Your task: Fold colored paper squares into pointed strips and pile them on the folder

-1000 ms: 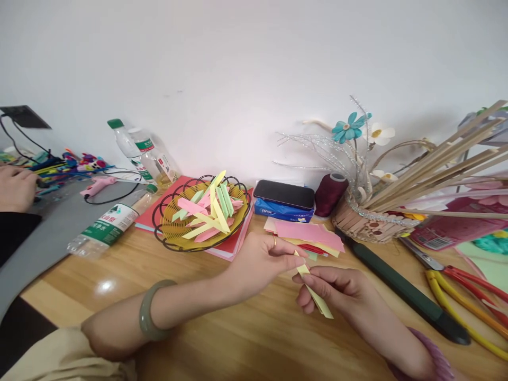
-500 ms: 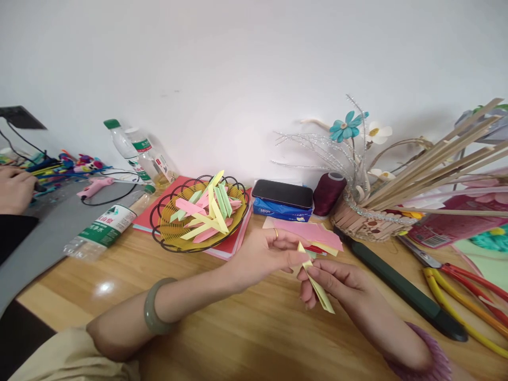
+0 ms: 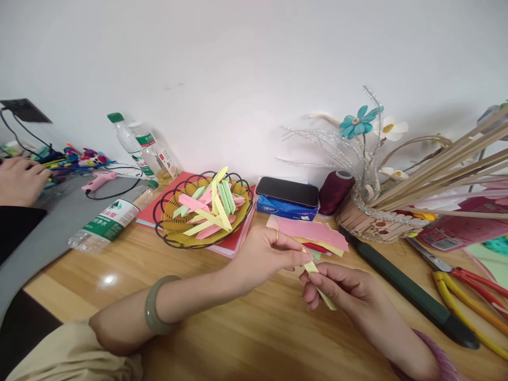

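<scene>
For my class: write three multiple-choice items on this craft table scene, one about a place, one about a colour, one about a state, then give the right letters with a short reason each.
1. Where does the black phone lie?
A. on the blue tissue pack
B. in the wire basket
C. on the grey mat

2. What colour is the paper strip held between the left hand and right hand?
A. pink
B. yellow
C. blue

3. How does the nearer water bottle rest?
A. upright
B. on its side
C. upside down

Answers: 1 A, it sits on top of the pack. 2 B, the strip is pale yellow. 3 B, it lies flat on the table.
</scene>
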The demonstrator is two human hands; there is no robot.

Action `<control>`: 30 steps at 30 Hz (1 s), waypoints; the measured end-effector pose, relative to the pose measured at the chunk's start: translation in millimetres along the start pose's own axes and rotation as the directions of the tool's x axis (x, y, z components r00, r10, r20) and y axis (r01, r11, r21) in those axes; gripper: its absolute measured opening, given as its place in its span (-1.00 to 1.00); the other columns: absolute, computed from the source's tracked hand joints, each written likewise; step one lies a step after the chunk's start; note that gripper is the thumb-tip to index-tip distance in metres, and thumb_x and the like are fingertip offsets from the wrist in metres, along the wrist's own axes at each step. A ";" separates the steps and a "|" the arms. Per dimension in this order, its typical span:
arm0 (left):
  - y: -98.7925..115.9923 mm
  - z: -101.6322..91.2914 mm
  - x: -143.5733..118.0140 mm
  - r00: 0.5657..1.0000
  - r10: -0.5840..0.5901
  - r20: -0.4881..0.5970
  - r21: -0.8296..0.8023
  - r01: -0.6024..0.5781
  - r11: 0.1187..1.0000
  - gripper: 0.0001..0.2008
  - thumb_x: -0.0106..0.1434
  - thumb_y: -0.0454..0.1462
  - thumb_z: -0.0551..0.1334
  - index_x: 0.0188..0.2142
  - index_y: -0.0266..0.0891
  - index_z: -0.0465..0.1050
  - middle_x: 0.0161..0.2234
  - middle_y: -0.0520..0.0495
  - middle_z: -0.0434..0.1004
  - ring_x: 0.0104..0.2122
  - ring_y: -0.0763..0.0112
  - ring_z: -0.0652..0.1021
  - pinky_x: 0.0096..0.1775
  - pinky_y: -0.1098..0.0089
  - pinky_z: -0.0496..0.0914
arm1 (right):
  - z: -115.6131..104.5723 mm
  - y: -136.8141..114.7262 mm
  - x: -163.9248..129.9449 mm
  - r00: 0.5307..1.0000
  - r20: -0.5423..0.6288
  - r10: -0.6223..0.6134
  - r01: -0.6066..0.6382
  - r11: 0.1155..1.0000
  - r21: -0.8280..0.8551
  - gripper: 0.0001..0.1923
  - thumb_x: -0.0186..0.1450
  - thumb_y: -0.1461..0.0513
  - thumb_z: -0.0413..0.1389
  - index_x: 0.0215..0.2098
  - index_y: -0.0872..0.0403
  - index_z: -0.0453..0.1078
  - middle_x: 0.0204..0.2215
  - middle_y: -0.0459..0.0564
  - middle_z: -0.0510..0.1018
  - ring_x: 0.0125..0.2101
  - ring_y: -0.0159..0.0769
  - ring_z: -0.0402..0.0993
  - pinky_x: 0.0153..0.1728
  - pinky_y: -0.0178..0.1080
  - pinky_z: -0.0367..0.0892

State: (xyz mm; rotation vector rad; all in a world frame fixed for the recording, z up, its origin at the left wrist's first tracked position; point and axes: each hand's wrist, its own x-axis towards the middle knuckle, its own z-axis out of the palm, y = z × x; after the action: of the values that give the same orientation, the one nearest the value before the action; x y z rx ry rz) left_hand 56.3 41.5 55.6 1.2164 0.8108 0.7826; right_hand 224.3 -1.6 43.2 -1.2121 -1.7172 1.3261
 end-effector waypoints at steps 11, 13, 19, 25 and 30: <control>7.0 -2.1 0.3 0.999 -0.039 0.025 -0.024 0.039 0.999 -0.64 0.09 -0.06 0.19 -0.49 -0.37 0.48 -0.46 -0.10 0.49 -0.43 0.42 0.47 -0.38 0.47 0.35 | 2.9 2.4 0.9 0.998 -0.006 0.066 -0.066 0.998 -0.015 -0.57 0.21 -0.06 0.01 -0.56 0.07 0.42 -0.62 -0.07 0.48 -0.57 -0.39 0.40 -0.49 -0.33 0.31; 5.9 -0.9 1.4 0.998 -0.059 0.002 0.006 0.059 0.998 -0.68 0.04 -0.08 0.25 -0.50 -0.37 0.46 -0.49 -0.07 0.48 -0.46 0.45 0.46 -0.40 0.48 0.34 | 3.5 2.2 0.7 0.997 -0.016 0.071 -0.071 0.997 -0.009 -0.58 0.21 -0.06 0.02 -0.56 0.07 0.42 -0.61 -0.07 0.48 -0.56 -0.39 0.40 -0.49 -0.33 0.31; 3.1 2.6 4.7 0.996 -0.071 -0.056 0.058 0.074 0.996 -0.94 -0.05 -0.35 0.32 -0.57 -0.35 0.49 -0.56 0.01 0.49 -0.53 0.51 0.43 -0.41 0.51 0.31 | 3.5 3.2 0.4 0.997 -0.021 0.080 -0.080 0.997 0.010 -0.59 0.20 -0.05 0.03 -0.56 0.06 0.42 -0.63 -0.08 0.47 -0.57 -0.38 0.40 -0.49 -0.33 0.31; 6.0 1.7 4.7 0.995 -0.068 -0.077 0.060 0.073 0.996 -0.96 -0.04 -0.37 0.32 -0.57 -0.35 0.54 -0.59 0.01 0.50 -0.54 0.52 0.43 -0.40 0.52 0.31 | 3.3 9.7 -0.2 0.998 -0.007 0.054 -0.054 0.996 0.071 -0.65 0.23 0.02 0.04 -0.54 0.07 0.43 -0.61 -0.07 0.49 -0.57 -0.42 0.40 -0.50 -0.36 0.29; 3.2 -0.7 4.0 1.000 -0.006 -0.027 0.066 0.008 0.998 -0.89 -0.06 -0.30 0.34 -0.59 -0.34 0.52 -0.62 0.05 0.45 -0.58 0.57 0.36 -0.46 0.53 0.27 | 3.4 10.3 -1.9 0.999 0.013 0.045 -0.047 0.994 0.103 -0.67 0.23 0.03 0.04 -0.51 0.08 0.43 -0.59 -0.07 0.50 -0.58 -0.42 0.40 -0.52 -0.36 0.28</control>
State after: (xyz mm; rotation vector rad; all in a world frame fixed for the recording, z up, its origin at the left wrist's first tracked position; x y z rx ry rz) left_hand 57.4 45.9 58.2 1.2635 0.8685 0.7730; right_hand 224.7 -4.0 32.4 -1.1942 -1.6164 1.4329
